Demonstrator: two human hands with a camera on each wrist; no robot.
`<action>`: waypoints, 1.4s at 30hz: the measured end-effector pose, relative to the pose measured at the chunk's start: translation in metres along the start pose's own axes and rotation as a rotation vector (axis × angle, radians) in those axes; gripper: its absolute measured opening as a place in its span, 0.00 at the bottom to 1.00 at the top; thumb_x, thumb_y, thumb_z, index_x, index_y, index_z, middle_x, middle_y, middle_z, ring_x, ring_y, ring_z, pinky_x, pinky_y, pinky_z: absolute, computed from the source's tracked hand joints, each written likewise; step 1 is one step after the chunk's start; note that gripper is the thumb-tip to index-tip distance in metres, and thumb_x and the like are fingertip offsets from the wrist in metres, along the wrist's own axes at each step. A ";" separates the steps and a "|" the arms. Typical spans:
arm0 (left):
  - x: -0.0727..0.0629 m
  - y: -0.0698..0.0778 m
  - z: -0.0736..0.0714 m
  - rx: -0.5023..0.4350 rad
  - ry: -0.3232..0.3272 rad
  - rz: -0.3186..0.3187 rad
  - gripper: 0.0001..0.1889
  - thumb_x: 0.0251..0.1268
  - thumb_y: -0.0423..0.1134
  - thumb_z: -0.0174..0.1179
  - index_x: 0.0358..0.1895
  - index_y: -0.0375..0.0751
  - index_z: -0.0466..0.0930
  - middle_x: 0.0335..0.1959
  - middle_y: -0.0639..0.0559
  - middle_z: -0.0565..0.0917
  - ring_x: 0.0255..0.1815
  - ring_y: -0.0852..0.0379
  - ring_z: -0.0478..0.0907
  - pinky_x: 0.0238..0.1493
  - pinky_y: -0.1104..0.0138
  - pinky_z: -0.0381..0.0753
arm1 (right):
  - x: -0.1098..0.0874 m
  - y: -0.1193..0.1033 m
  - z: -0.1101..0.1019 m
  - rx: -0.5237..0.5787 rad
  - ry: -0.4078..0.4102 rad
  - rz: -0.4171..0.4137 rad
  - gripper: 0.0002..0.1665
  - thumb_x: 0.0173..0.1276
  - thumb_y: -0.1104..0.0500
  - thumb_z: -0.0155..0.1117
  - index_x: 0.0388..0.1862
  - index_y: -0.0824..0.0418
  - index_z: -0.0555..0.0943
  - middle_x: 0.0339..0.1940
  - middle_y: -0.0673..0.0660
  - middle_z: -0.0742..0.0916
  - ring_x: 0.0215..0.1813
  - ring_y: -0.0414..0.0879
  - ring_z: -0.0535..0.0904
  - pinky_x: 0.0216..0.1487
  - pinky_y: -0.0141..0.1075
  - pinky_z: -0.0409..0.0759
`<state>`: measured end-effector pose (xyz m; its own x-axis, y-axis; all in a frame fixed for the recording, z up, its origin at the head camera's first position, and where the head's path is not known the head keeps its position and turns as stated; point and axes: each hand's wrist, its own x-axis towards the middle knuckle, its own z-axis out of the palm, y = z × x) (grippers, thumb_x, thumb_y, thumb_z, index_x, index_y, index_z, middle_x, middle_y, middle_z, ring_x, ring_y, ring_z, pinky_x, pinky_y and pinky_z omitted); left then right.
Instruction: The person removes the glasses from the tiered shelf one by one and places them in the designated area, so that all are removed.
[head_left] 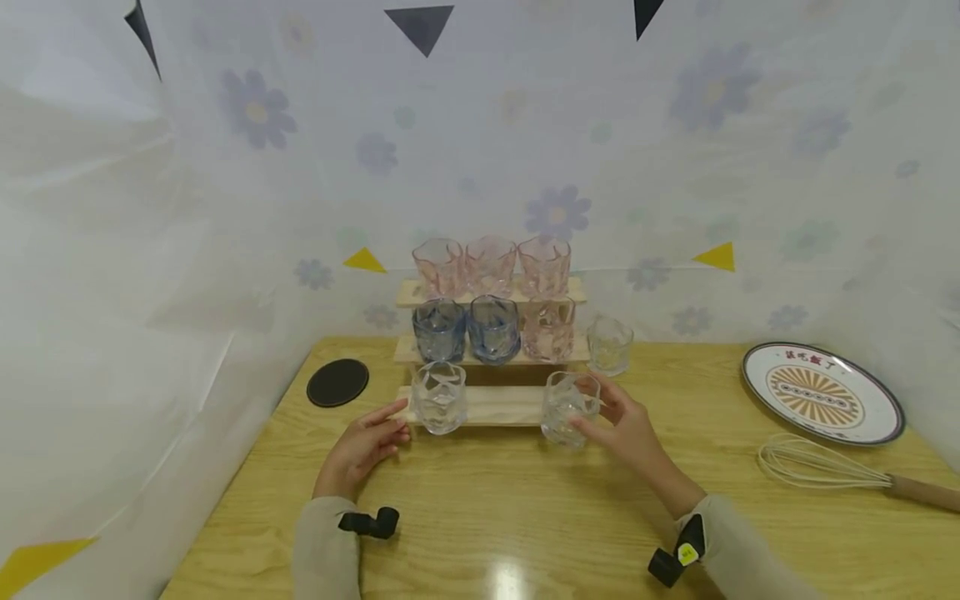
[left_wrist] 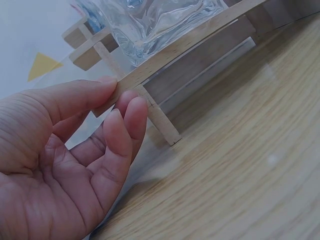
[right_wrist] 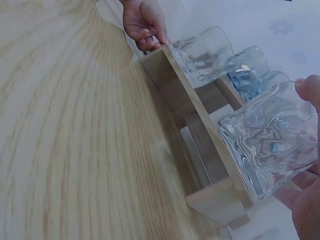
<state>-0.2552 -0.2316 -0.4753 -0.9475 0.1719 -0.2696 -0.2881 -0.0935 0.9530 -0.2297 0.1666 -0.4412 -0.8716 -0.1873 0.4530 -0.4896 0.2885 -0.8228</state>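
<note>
A three-tier wooden rack stands on the table. My left hand pinches the left end of its lowest board between thumb and fingers. At the right end of that board, my right hand grips a clear faceted glass, thumb on one side and fingers on the other. Another clear glass sits upright at the board's left end. The middle tier bears two blue glasses and a pink glass. Pink glasses line the top tier.
One more clear glass stands on the table right of the rack. To the left lies a round black coaster. A patterned plate and a whisk with a wooden handle are on the right. Behind hangs a flowered curtain.
</note>
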 end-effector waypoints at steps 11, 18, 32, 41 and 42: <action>0.000 0.002 0.000 -0.006 -0.002 -0.005 0.29 0.68 0.32 0.56 0.71 0.39 0.61 0.32 0.53 0.85 0.32 0.63 0.82 0.27 0.75 0.77 | -0.003 0.002 -0.041 -0.028 0.087 0.101 0.43 0.61 0.64 0.68 0.73 0.61 0.60 0.62 0.66 0.75 0.59 0.30 0.71 0.53 0.20 0.70; -0.003 0.002 0.001 -0.002 -0.004 0.006 0.29 0.68 0.32 0.55 0.71 0.38 0.60 0.31 0.54 0.85 0.32 0.64 0.82 0.28 0.75 0.77 | 0.000 0.011 -0.063 -0.167 0.176 0.150 0.43 0.61 0.60 0.69 0.73 0.61 0.60 0.61 0.64 0.75 0.59 0.29 0.70 0.52 0.19 0.70; -0.003 0.002 0.001 0.006 -0.017 0.015 0.29 0.69 0.32 0.54 0.72 0.39 0.59 0.31 0.55 0.85 0.32 0.64 0.82 0.28 0.75 0.77 | 0.016 0.035 -0.099 -0.197 0.297 0.306 0.47 0.66 0.51 0.64 0.76 0.63 0.51 0.64 0.66 0.71 0.67 0.58 0.65 0.62 0.48 0.68; -0.002 0.001 0.001 0.003 -0.022 0.016 0.28 0.69 0.32 0.54 0.71 0.39 0.60 0.31 0.55 0.85 0.32 0.64 0.82 0.28 0.75 0.77 | 0.036 0.061 -0.103 -0.194 0.439 0.376 0.36 0.62 0.50 0.68 0.62 0.66 0.66 0.50 0.54 0.75 0.59 0.47 0.70 0.35 0.23 0.69; -0.002 0.001 0.001 0.002 -0.021 0.014 0.28 0.69 0.32 0.54 0.71 0.39 0.60 0.31 0.55 0.85 0.32 0.64 0.82 0.28 0.75 0.77 | 0.038 0.064 -0.104 -0.193 0.444 0.386 0.38 0.62 0.50 0.68 0.66 0.65 0.65 0.51 0.54 0.75 0.61 0.48 0.70 0.40 0.25 0.71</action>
<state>-0.2533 -0.2316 -0.4736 -0.9483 0.1911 -0.2532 -0.2744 -0.0938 0.9570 -0.2964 0.2754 -0.4415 -0.8928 0.3616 0.2687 -0.0962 0.4295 -0.8979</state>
